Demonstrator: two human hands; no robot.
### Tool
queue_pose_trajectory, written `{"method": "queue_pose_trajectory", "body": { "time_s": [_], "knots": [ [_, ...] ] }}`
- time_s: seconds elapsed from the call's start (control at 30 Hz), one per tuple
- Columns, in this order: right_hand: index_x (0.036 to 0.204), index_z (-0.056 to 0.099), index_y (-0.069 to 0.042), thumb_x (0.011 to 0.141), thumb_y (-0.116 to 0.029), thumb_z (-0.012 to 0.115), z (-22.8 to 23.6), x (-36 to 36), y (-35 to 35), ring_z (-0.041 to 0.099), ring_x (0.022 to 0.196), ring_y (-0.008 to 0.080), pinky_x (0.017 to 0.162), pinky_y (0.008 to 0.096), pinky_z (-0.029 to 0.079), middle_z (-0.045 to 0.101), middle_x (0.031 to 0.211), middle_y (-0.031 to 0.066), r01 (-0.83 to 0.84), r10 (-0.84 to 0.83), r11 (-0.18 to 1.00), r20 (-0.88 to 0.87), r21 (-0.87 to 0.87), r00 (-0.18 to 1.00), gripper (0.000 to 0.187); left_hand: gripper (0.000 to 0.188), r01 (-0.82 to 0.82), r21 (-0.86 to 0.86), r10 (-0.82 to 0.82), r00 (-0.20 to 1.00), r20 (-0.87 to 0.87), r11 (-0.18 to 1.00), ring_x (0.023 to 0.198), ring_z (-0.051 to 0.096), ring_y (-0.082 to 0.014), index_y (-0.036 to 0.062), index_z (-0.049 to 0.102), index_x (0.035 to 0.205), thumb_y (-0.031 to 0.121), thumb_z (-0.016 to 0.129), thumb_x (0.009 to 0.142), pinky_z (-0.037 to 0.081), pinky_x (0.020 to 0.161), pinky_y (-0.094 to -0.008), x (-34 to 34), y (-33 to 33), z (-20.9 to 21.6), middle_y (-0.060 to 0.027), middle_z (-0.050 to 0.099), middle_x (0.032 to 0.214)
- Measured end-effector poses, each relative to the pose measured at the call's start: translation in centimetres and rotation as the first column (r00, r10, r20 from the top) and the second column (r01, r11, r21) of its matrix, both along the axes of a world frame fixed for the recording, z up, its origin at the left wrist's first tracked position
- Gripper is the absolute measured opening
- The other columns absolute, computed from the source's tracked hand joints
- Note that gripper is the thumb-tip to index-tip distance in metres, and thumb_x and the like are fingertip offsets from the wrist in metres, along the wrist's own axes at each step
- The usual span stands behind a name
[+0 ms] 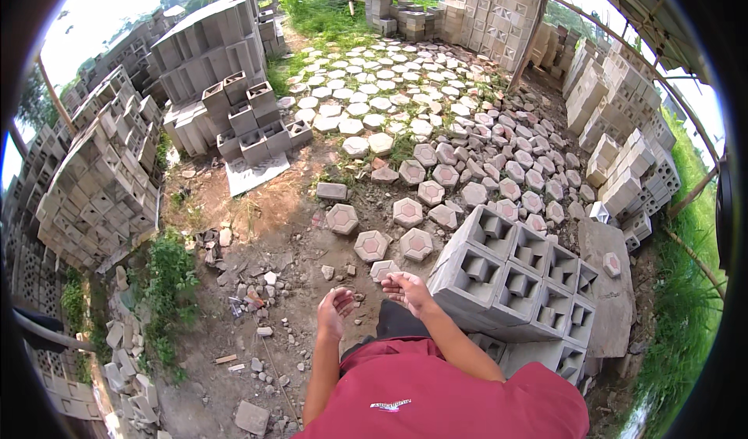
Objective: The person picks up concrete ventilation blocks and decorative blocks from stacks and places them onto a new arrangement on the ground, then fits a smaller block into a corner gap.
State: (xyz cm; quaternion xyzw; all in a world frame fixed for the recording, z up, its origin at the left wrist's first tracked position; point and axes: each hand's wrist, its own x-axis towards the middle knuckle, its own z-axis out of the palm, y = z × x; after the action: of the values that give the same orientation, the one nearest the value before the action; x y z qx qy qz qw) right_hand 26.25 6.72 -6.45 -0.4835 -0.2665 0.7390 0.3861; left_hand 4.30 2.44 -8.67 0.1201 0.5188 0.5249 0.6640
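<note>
My left hand [336, 306] is raised in front of my body, palm turned inward and fingers loosely bent, with nothing visible in it. Across a small gap, my right hand [405, 289] is held at about the same height, its fingers half curled and apart, also with no object showing. Just beyond the right hand lies a hexagonal paver [381, 269], partly hidden by the fingers. Two more pavers with reddish centres, a left one [371, 246] and a right one [416, 244], lie on the dirt farther out. Neither hand touches them.
Close on my right stands a stack of hollow decorative concrete blocks [518, 283]. Rows of hexagonal pavers [366, 96] cover the ground ahead. Tall block stacks [101, 182] line the left, and more blocks [623, 166] the right. Rubble [269, 279] litters the dirt by my left.
</note>
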Motion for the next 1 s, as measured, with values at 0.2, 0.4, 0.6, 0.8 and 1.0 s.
{"method": "queue_pose_trajectory", "body": {
  "time_s": [0.2, 0.4, 0.6, 0.8, 1.0],
  "knots": [
    [0.099, 0.059, -0.006, 0.091, -0.028, 0.054, -1.5, -3.3, 8.5, 0.060, 0.082, 0.0131, 0.070, 0.0275, 0.048, 0.065, 0.093, 0.0045, -0.151, 0.151, 0.988, 0.007, -0.028, 0.988, 0.023, 0.036, -0.060, -0.024, 0.059, 0.997, -0.043, 0.998, 0.096, 0.057, -0.0214, 0.0068, 0.057, 0.107, 0.036, 0.044, 0.091, 0.042, 0.083, -0.0409, -2.7, 6.3, -1.3, -0.0073, 0.064, 0.101],
    [0.101, 0.059, -0.006, 0.093, -0.025, 0.051, 0.1, -6.6, 21.6, 0.061, 0.085, 0.0135, 0.074, 0.0279, 0.048, 0.065, 0.097, 0.0061, -0.275, 0.274, 0.953, 0.031, 0.127, 0.961, 0.022, 0.033, -0.107, 0.046, 0.111, 0.989, -0.102, 0.993, 0.091, 0.060, -0.0188, 0.0069, 0.059, 0.104, 0.033, 0.044, 0.091, 0.045, 0.078, -0.0356, -5.8, 17.5, -0.7, -0.0069, 0.065, 0.098],
    [0.100, 0.060, -0.007, 0.092, -0.025, 0.053, -1.5, -8.6, 29.3, 0.062, 0.082, 0.0131, 0.071, 0.0261, 0.048, 0.066, 0.094, 0.0056, -0.317, 0.315, 0.945, 0.036, 0.080, 0.948, 0.021, 0.032, -0.164, 0.102, 0.175, 0.978, -0.110, 0.981, 0.089, 0.060, -0.0166, 0.0070, 0.059, 0.103, 0.033, 0.043, 0.092, 0.044, 0.077, -0.0322, -6.3, 25.3, 1.0, -0.0066, 0.065, 0.097],
    [0.101, 0.060, -0.007, 0.093, -0.025, 0.052, -4.4, -12.0, 35.2, 0.062, 0.084, 0.0150, 0.073, 0.0273, 0.049, 0.066, 0.095, 0.0071, -0.376, 0.381, 0.920, 0.034, -0.111, 0.924, 0.022, 0.031, -0.216, -0.013, 0.216, 0.976, -0.043, 0.976, 0.090, 0.060, -0.0167, 0.0071, 0.058, 0.103, 0.032, 0.043, 0.093, 0.046, 0.078, -0.0340, -7.4, 29.8, -1.7, -0.0068, 0.065, 0.097],
    [0.100, 0.059, -0.008, 0.091, -0.028, 0.055, -4.9, -18.0, 44.5, 0.063, 0.080, 0.0142, 0.068, 0.0259, 0.049, 0.066, 0.092, 0.0058, -0.406, 0.407, 0.911, -0.004, -0.074, 0.913, 0.023, 0.034, -0.337, -0.031, 0.335, 0.941, -0.044, 0.941, 0.089, 0.060, -0.0177, 0.0053, 0.058, 0.105, 0.034, 0.045, 0.092, 0.045, 0.077, -0.0348, -15.2, 37.5, -2.2, -0.0076, 0.065, 0.097]
  ]
}}
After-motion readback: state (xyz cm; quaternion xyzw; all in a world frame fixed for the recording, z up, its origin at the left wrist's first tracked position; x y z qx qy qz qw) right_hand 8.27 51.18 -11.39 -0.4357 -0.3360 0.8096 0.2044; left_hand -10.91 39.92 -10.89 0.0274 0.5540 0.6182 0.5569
